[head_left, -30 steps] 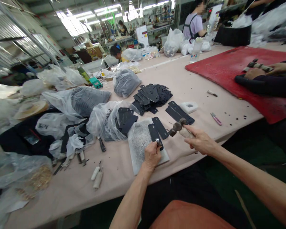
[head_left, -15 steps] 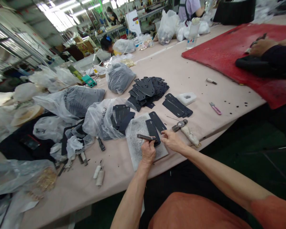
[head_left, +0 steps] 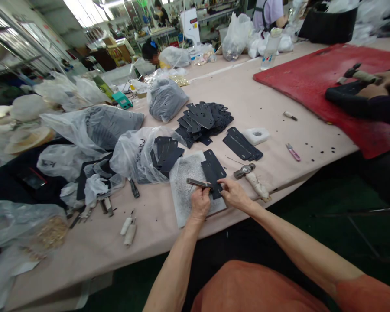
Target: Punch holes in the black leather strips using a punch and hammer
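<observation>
My left hand [head_left: 200, 203] is closed round a metal punch-like tool [head_left: 196, 182], which lies slanted over a speckled white slab [head_left: 184, 190]. Two black pieces overlap on the slab's right part, the nearer one [head_left: 211, 173] partly under my fingers. At that piece's right edge, my right hand [head_left: 235, 193] pinches it between thumb and fingers. Just right of my right hand lies a hammer [head_left: 245, 170] with a wrapped handle. Beyond the slab are a small stack of black pieces [head_left: 242, 145] and a larger heap [head_left: 203, 121].
Plastic bags [head_left: 133, 156] with black pieces stand left of the slab. Loose tools [head_left: 130, 232] lie at the near left. Pink snips [head_left: 293, 152] and a white block [head_left: 256, 136] are to the right. Another person's hands [head_left: 373, 86] work over a red mat [head_left: 299, 82].
My right hand has closed on the edge of the near black piece. The other person's hands have shifted, now with a hammer showing. The camera view has moved slightly.
</observation>
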A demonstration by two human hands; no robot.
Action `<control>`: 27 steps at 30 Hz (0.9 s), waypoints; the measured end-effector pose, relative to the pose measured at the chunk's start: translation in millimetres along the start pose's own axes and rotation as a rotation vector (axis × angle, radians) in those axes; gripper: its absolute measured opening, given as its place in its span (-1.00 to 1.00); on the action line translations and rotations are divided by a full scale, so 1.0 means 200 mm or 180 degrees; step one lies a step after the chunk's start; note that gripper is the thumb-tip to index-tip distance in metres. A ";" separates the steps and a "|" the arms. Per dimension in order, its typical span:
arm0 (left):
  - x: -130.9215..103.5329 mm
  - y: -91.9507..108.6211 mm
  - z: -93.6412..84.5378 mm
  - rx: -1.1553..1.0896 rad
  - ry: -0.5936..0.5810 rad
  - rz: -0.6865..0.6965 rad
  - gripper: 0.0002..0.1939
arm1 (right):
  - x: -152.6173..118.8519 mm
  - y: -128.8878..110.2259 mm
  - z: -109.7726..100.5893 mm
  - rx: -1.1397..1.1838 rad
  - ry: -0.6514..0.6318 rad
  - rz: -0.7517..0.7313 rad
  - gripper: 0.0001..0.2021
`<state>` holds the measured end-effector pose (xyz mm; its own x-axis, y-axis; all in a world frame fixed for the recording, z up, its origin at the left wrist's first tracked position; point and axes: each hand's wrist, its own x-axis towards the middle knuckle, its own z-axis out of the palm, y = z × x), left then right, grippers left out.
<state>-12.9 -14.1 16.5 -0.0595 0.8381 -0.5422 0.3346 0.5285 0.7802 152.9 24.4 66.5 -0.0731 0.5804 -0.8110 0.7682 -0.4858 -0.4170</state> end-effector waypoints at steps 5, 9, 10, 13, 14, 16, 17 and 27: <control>0.02 0.00 0.02 0.0094 -0.0219 0.0180 -0.79 | 0.00 0.01 0.00 -0.0242 -0.0058 -0.0383 -0.74; 0.02 0.00 0.02 0.0049 -0.0203 0.0021 -0.79 | 0.01 -0.01 0.00 -0.0270 -0.0077 -0.0336 -0.81; 0.02 0.00 0.02 0.0053 -0.0184 0.0035 -0.79 | 0.01 -0.01 0.00 -0.0264 -0.0107 -0.0350 -0.82; 0.01 0.00 0.02 0.0089 -0.0171 0.0105 -0.78 | 0.03 -0.01 0.01 -0.0239 -0.0217 -0.0400 -0.88; 0.01 0.00 0.02 0.0106 -0.0163 0.0114 -0.77 | 0.03 0.00 0.01 -0.0200 -0.0215 -0.0428 -0.90; 0.01 0.00 0.02 0.0170 -0.0164 0.0157 -0.78 | 0.03 0.01 0.03 -0.0019 -0.0123 -0.0503 -0.94; 0.01 0.01 0.02 0.0236 -0.0160 0.0200 -0.79 | 0.03 0.02 0.03 0.0119 -0.0051 -0.0546 -0.94; 0.00 0.02 0.03 0.0624 0.0020 0.0637 -0.86 | -0.04 0.02 0.04 0.0966 0.0234 -0.0098 -0.85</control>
<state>-6.2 -12.0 18.5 0.0204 0.9243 -0.3811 0.5159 0.3168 0.7959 151.0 12.0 68.5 -0.0389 0.6382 -0.7689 0.5406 -0.6337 -0.5533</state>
